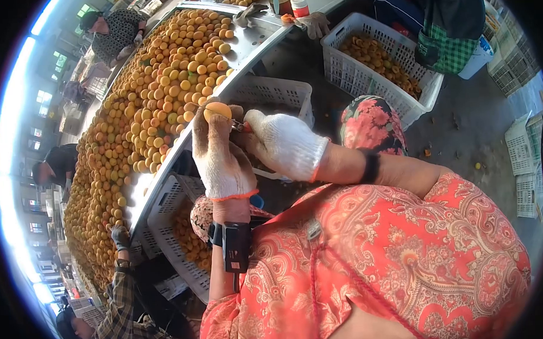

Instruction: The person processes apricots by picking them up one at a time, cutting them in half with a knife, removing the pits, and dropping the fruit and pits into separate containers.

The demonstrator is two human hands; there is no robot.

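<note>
An orange-yellow apricot (217, 111) is pinched in the fingers of my left hand (222, 165), which wears a white knit glove stained brown at the fingers. My right hand (285, 139), in a similar white glove, is closed around a small tool with a red handle (244, 127). The tool's thin metal end points at the apricot, and its tip is hidden there. Both hands are close together over a pale plastic crate (292, 88) beside the metal table edge. A large heap of whole apricots (167, 95) covers the table to the left.
Crates of opened apricots stand at the right (378, 58) and lower left (193, 238). A co-worker's gloved hand (121, 237) touches the heap; others sit around the table. Gloves (315, 24) and a red-and-white container (300, 7) lie at the table's far end. Stacked crates (522, 161) stand far right.
</note>
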